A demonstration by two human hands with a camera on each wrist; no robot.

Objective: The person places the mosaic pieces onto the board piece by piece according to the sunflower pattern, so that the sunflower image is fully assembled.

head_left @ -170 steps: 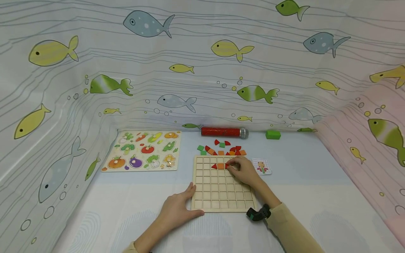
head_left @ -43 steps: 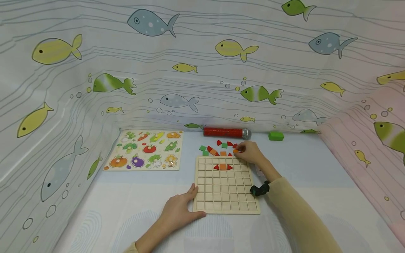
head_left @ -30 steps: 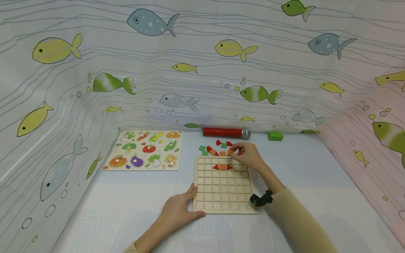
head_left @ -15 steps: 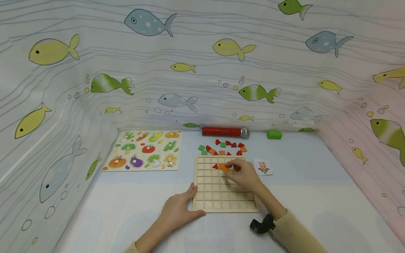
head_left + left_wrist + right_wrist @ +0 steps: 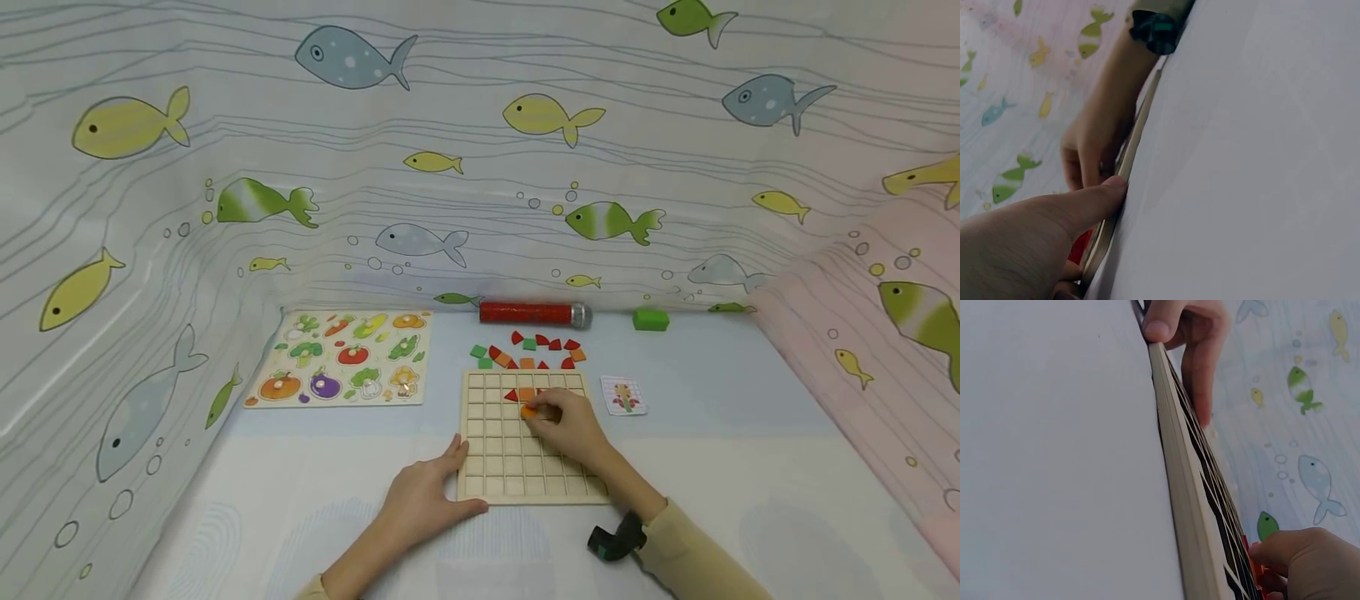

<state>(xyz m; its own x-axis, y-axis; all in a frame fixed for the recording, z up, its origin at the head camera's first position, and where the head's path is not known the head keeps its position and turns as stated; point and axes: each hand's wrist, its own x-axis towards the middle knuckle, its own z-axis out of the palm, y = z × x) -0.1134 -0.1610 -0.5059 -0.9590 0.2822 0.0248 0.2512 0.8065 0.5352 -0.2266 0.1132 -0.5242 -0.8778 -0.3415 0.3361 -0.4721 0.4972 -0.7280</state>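
A pale wooden grid board (image 5: 495, 462) lies in the middle of the table. My left hand (image 5: 423, 496) braces its near left corner, thumb at the front edge, straight fingers along the left side; the left wrist view shows the thumb (image 5: 1100, 197) against the edge. With thumb and fingertips, my right hand (image 5: 573, 429) pinches a small orange tile (image 5: 528, 412) over the cell just below an orange square tile (image 5: 527, 393). Left of that square sits a red tile (image 5: 512, 395) with a point; a second red tile (image 5: 542, 391) on its right is mostly hidden by my fingers.
Loose red, orange and green tiles (image 5: 529, 343) lie behind the board. A pattern card (image 5: 623, 396) is to its right, a vegetable puzzle (image 5: 337, 358) to its left. Along the back wall are a red microphone (image 5: 525, 312) and a green block (image 5: 650, 320).
My right hand has picked the orange tile from the loose pieces and brought it onto the board, shifting slightly nearer since half a second ago. The left hand stays at the corner.
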